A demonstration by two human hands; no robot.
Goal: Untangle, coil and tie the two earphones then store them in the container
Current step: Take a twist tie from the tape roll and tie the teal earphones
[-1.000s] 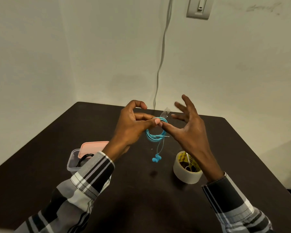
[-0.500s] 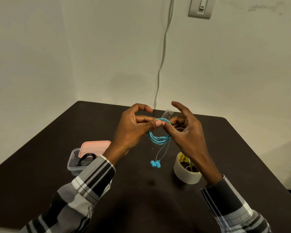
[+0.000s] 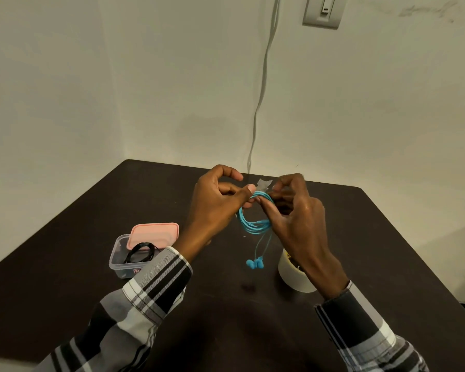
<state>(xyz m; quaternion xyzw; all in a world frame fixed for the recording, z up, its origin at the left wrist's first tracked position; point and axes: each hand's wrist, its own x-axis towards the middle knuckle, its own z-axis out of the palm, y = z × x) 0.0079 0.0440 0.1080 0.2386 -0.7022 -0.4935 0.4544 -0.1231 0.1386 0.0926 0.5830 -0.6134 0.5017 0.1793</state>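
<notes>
While the blue earphone coil [image 3: 255, 218] is held above the desk [image 3: 226, 304] | right hand [image 3: 298, 218] fingers, spread a second ago, now curled, pinching tape [image 3: 263, 183] onto coil | left hand [image 3: 215, 208] grip pinching coil top | tying judged underway | black earphone [image 3: 140, 253] already in container [image 3: 118, 260], near left

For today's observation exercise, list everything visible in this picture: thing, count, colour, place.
blue earphones: 1, coiled, held above the table, buds dangling
tape piece: 1, clear, at coil top
black earphones: 1, coiled, inside container
container: 1, clear, table left
lid: 1, pink, resting on container's back edge
tape roll: 1, whitish, under right wrist
table: 1, dark
wall switch: 1, grey, top
cable: 1, pale, down wall
left hand: pinching coil
right hand: pinching coil
</notes>
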